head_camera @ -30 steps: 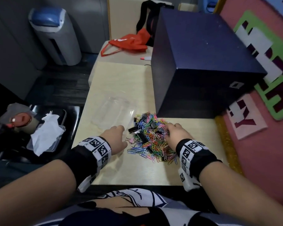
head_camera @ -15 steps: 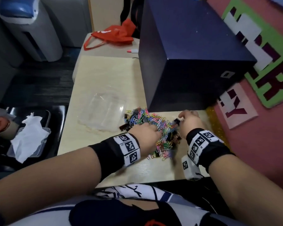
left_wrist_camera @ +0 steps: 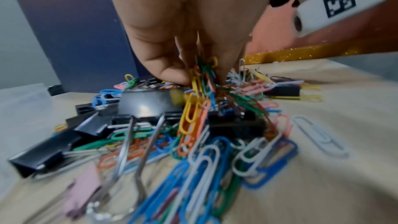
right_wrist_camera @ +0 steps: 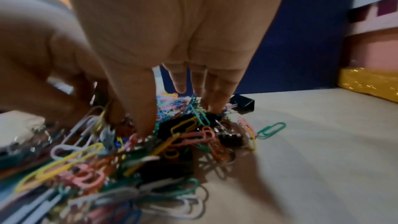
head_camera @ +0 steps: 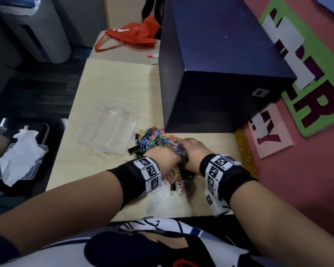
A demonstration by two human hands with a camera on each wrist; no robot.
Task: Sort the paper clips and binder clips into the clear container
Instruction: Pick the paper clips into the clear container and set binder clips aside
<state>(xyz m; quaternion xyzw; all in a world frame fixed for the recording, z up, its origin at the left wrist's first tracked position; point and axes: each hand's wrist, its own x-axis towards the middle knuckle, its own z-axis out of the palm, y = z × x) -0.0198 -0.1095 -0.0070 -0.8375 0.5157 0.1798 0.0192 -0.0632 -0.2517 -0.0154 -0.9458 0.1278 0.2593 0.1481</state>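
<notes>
A heap of coloured paper clips (head_camera: pixel 158 139) mixed with black binder clips (left_wrist_camera: pixel 142 105) lies on the pale table (head_camera: pixel 112 87), against the front of a dark blue box. The clear container (head_camera: pixel 108 132) sits just left of the heap. Both hands are in the heap, close together. My left hand (head_camera: pixel 169 154) pinches a bunch of paper clips (left_wrist_camera: pixel 196 91) between thumb and fingers (left_wrist_camera: pixel 172 74). My right hand (head_camera: pixel 191 149) reaches down with straight fingers (right_wrist_camera: pixel 215 98) and thumb into the clips (right_wrist_camera: pixel 187 125), over a binder clip. What lies under the palms is hidden.
The dark blue box (head_camera: pixel 216 64) walls off the far right of the table. A gold glitter strip (head_camera: pixel 245 151) and a pink board edge the right side. A red bag (head_camera: pixel 135 35) and a marker (head_camera: pixel 152 55) lie farther back. A tub with tissue (head_camera: pixel 19 157) sits off the table's left.
My left hand has moved right from beside the container into the heap and taken hold of clips. My right hand has come in from the heap's right edge toward it.
</notes>
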